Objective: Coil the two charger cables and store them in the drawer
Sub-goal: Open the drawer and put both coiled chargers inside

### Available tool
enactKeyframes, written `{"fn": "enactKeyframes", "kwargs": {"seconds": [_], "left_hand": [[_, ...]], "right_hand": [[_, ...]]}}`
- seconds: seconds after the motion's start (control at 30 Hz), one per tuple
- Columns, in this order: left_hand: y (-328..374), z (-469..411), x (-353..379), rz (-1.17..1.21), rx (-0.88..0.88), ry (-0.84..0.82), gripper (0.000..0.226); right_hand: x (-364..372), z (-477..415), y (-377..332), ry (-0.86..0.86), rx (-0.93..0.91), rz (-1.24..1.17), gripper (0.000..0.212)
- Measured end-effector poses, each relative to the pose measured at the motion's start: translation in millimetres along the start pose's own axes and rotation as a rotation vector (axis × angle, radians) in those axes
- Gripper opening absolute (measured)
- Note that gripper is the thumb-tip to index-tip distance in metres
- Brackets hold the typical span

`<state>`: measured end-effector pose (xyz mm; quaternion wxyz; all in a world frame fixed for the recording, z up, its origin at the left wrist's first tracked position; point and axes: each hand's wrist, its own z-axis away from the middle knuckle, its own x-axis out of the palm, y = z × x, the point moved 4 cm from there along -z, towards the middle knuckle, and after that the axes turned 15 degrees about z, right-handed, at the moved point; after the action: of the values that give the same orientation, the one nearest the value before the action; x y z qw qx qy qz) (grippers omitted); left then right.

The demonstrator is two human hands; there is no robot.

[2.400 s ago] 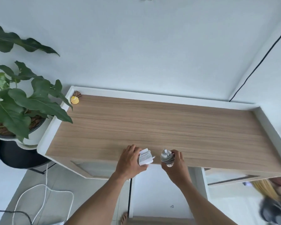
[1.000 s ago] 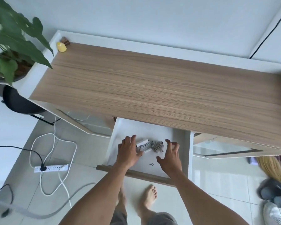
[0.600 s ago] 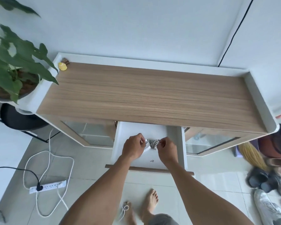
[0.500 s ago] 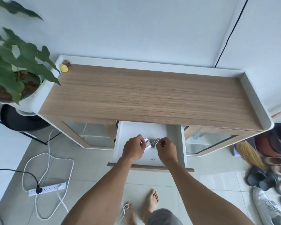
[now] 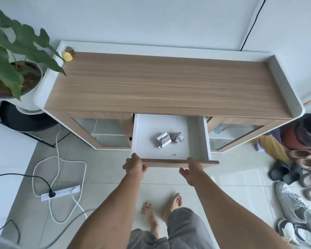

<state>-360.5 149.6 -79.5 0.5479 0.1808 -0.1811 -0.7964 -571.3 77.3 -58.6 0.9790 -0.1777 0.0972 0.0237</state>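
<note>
Drawer front [image 5: 169, 162] grasped by left hand [image 5: 135, 166]; right hand [image 5: 192, 172] touches it, thumb splayed, grip unclear.

Pale wall [image 5: 151, 18], glossy tiled floor [image 5: 106, 169] — wood-topped cabinet [image 5: 160, 87], potted plant [image 5: 11, 51] beside.

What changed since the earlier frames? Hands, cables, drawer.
Both hands let go of the cables: left hand and right hand pulled back out of the drawer to its front panel. The white charger bundle and grey cable coil, earlier carried above the cabinet, now lie side by side on the drawer floor. Drawer stays open.
</note>
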Motion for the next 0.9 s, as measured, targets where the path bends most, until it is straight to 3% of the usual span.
{"fn": "enactKeyframes", "kwargs": {"seconds": [0.1, 0.27, 0.6, 0.8, 0.9], "left_hand": [[4, -6, 7, 0.104, -0.06, -0.003, 0.055], [15, -15, 22, 0.125, -0.066, 0.008, 0.059], [47, -26, 70, 0.172, -0.042, -0.006, 0.06], [64, -25, 107, 0.214, -0.057, 0.019, 0.075], [75, -22, 127, 0.242, -0.058, 0.01, 0.084]], "right_hand": [[6, -4, -10, -0.079, 0.007, -0.237, 0.029], [13, -13, -28, -0.108, -0.005, -0.301, 0.045], [27, -33, -87, -0.067, -0.004, -0.182, 0.058], [35, -38, -130, -0.04, 0.031, -0.095, 0.064], [39, -41, -149, -0.045, 0.013, -0.045, 0.057]]}}
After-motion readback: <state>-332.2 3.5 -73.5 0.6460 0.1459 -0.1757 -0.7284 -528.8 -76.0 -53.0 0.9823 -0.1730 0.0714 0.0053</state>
